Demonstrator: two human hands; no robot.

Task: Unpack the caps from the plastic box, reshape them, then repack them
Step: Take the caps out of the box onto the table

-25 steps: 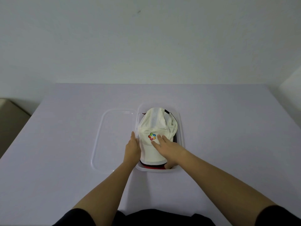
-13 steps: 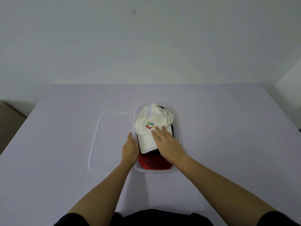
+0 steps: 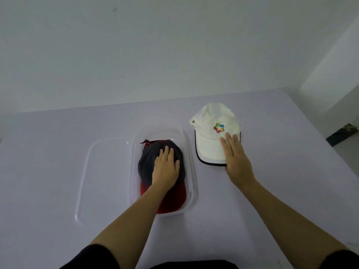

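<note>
A white cap (image 3: 210, 136) with a coloured logo and dark brim edging lies on the table to the right of the clear plastic box (image 3: 192, 181). My right hand (image 3: 236, 158) rests flat on its brim, fingers apart. Inside the box lies a dark grey cap with a red brim (image 3: 151, 162). My left hand (image 3: 166, 168) lies flat on that cap's crown, fingers together. Whether other caps lie under it is hidden.
The clear lid (image 3: 103, 177) lies flat on the table, touching the box's left side. The lavender table (image 3: 48, 148) stretches around, with its right edge near a dark floor patch (image 3: 342, 133). A pale wall stands behind.
The white cap has come out of the box and now lies on the table to its right under my right hand. My left hand moved from the box's left side onto the dark cap.
</note>
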